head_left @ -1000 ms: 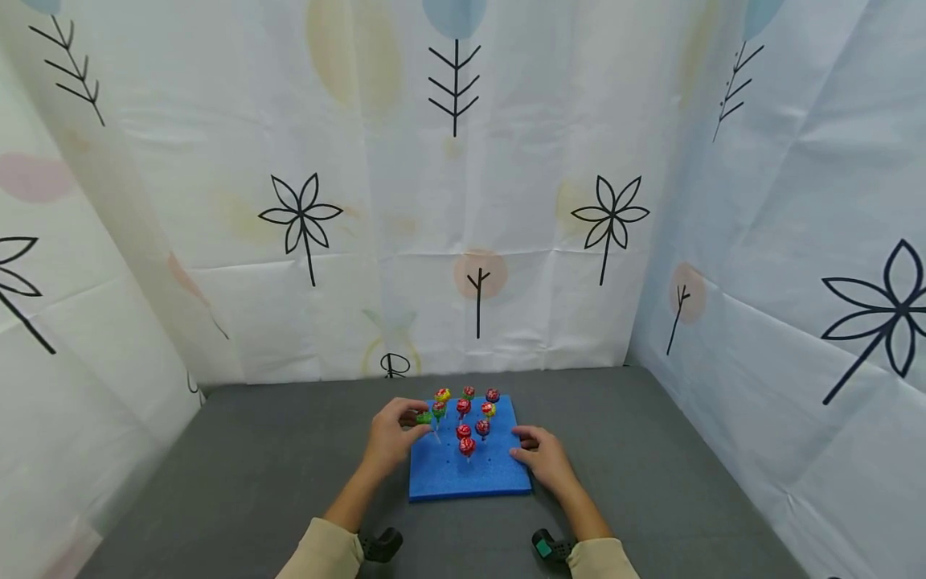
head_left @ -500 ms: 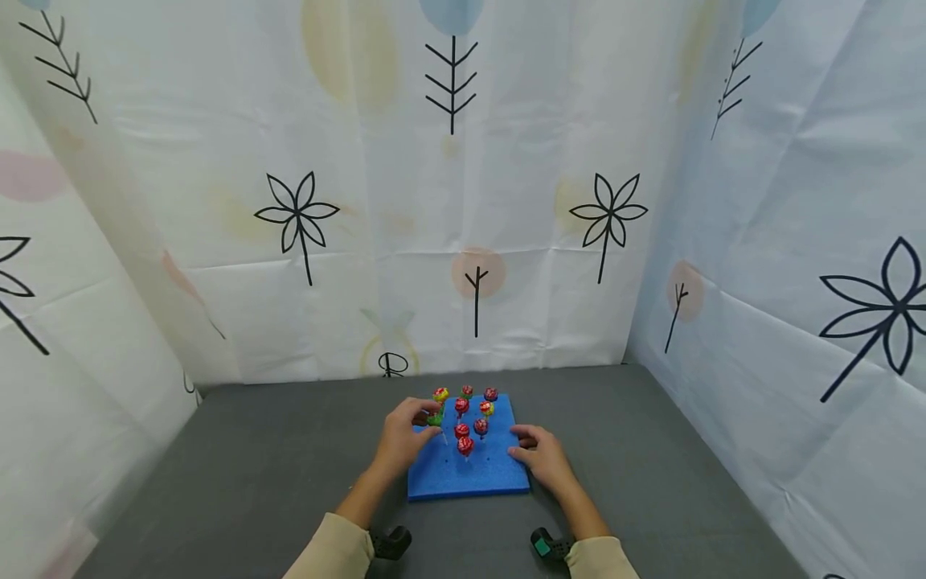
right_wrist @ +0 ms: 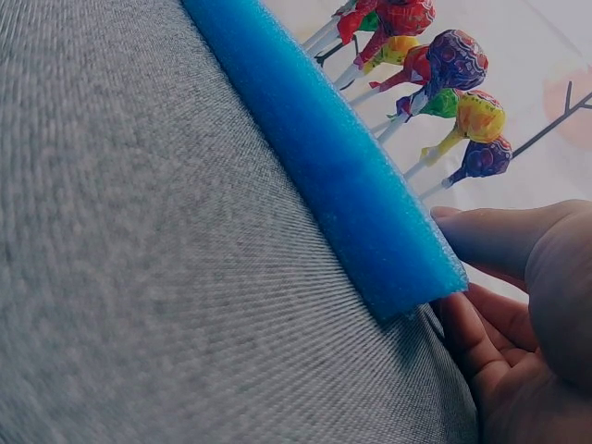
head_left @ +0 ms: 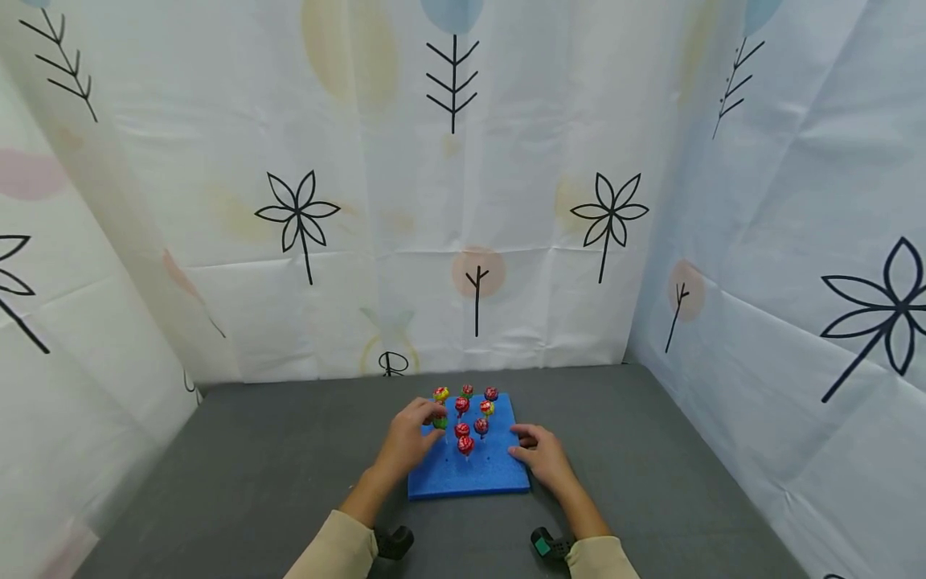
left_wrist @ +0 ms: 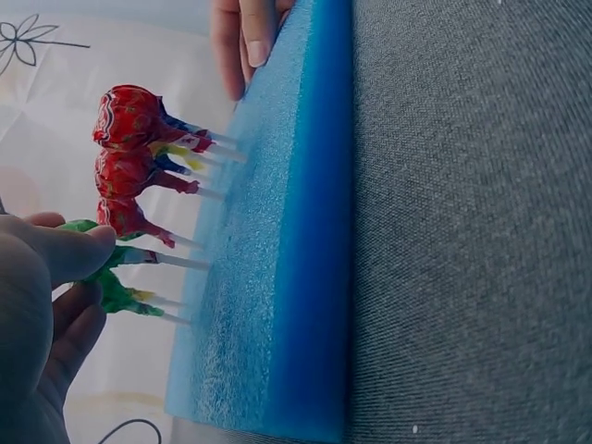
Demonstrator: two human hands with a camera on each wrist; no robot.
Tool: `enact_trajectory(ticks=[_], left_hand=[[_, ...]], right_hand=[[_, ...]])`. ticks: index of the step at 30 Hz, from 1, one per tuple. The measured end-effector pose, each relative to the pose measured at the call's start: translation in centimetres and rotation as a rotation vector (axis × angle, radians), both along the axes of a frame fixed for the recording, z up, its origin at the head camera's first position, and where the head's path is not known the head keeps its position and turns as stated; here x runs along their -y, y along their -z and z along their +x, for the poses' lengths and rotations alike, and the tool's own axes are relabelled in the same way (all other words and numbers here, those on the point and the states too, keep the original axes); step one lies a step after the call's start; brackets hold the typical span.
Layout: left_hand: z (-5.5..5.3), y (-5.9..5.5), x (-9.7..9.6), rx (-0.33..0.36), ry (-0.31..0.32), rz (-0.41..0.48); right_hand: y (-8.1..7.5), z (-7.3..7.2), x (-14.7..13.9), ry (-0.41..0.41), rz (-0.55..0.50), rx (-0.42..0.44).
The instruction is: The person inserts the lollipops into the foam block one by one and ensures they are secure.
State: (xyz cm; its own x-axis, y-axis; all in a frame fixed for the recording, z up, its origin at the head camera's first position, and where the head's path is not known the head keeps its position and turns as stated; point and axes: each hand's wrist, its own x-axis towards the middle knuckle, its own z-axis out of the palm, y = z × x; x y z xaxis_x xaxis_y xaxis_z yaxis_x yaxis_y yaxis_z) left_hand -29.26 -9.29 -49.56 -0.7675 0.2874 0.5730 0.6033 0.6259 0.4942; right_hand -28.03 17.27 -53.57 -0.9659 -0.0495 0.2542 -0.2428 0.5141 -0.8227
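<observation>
My left hand pinches a green-wrapped lollipop between thumb and fingers at the left part of a blue foam board. In the left wrist view its white stick points at the board, with the tip right at the surface. Beside it stands another green lollipop. My right hand grips the board's right edge; in the right wrist view the thumb lies at the upper edge and the fingers at the lower corner. Several lollipops stand in the board, among them red ones, yellow and purple.
The board lies on a grey cloth-covered table. A white patterned curtain hangs behind and at both sides. Small holes show in the front part of the board. Each wrist wears a black device.
My left hand has moved right over the board with the green lollipop, and its stick has come down to the surface. The right hand stays at the board's edge.
</observation>
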Motion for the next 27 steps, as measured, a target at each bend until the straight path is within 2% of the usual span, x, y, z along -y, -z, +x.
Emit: enact_trajectory(ticks=[11,18,27], left_hand=[[0.29,-0.01,-0.31,0.039,-0.025,-0.07],[0.42,-0.08,-0.18,0.029,-0.011,-0.062],[0.49,-0.03,-0.06,0.017,-0.026,-0.054]], right_hand=[[-0.04,0.07,-0.13,-0.008,0.004,0.002],[-0.02,-0.02,0.0,-0.005,-0.006,-0.002],[-0.05,0.03,-0.18,-0.014,0.001,0.007]])
